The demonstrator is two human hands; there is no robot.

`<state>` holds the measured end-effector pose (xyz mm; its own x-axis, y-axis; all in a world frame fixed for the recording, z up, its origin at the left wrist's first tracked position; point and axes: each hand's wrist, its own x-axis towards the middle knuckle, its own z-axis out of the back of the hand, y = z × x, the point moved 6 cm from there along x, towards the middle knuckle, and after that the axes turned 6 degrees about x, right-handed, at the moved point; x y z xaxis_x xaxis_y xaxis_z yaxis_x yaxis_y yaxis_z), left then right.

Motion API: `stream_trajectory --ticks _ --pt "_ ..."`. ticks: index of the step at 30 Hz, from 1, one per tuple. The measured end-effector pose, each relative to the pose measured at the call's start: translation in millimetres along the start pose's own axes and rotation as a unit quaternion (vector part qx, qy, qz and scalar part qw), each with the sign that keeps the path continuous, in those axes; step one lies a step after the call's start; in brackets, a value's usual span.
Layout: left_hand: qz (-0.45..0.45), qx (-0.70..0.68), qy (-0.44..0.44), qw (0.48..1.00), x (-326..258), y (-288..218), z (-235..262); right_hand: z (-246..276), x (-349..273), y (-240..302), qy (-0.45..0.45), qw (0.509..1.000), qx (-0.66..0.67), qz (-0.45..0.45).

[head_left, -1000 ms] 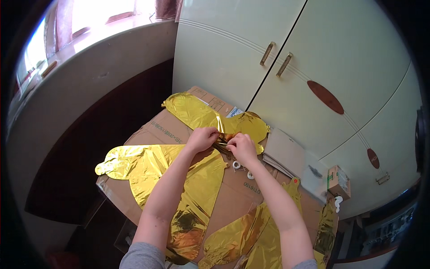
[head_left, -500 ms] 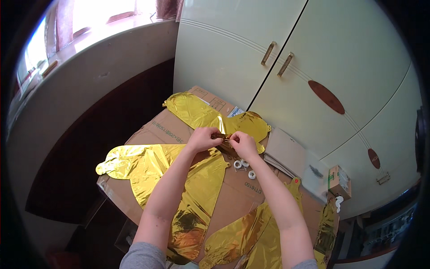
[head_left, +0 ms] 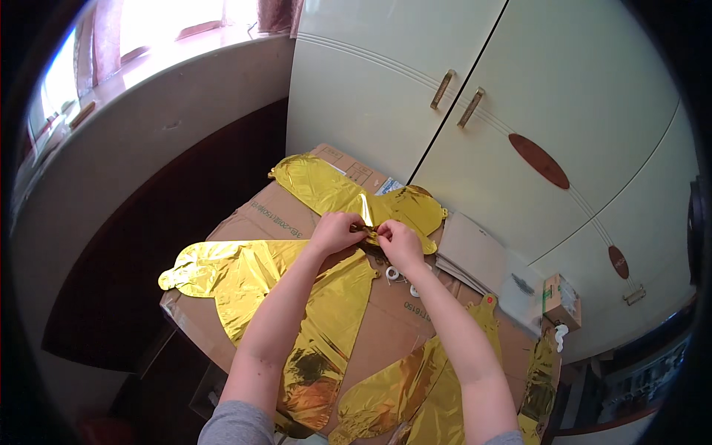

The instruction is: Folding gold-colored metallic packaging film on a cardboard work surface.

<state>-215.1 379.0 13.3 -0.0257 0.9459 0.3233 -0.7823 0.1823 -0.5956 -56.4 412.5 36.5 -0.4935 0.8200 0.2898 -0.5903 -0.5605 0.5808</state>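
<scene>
Gold foil balloons lie flat and uninflated on a cardboard-covered surface. My left hand (head_left: 339,231) and my right hand (head_left: 400,243) meet over the near edge of the far balloon (head_left: 319,184). Both are closed, thumbs and fingertips pinching a small crumpled bit of gold foil (head_left: 372,231) between them. Whether that bit belongs to the far balloon is hard to make out. Left of my left forearm spreads a second balloon (head_left: 252,278), and a third (head_left: 393,382) lies partly under my right forearm. Small white rolls (head_left: 392,274) sit just below my right hand.
Printed cardboard (head_left: 389,315) covers the surface. At the right are a stack of grey-white sheets (head_left: 471,248), a small open box (head_left: 561,298) and more gold foil (head_left: 540,382). A pale cabinet (head_left: 371,96) stands behind; a window ledge (head_left: 170,55) is at upper left.
My right hand has shifted slightly left and down, its fingertips nearer the left hand's. It now covers more of the white rolls. The balloons on the surface lie as before.
</scene>
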Motion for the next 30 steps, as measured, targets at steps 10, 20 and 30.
stream_trajectory --ticks 10,20,30 --pt "-0.017 0.054 -0.041 0.998 0.4 0.6 -5.5 12.7 -16.4 6.7 -0.054 0.987 -0.111 0.099" --pt "-0.035 0.045 -0.06 0.997 -4.1 -10.7 2.3 34.0 -15.8 -8.6 -0.119 0.985 -0.118 0.039" --pt "-0.103 0.035 -0.068 0.992 -4.8 -14.9 2.0 25.7 -29.2 10.0 -0.063 0.987 -0.044 0.143"
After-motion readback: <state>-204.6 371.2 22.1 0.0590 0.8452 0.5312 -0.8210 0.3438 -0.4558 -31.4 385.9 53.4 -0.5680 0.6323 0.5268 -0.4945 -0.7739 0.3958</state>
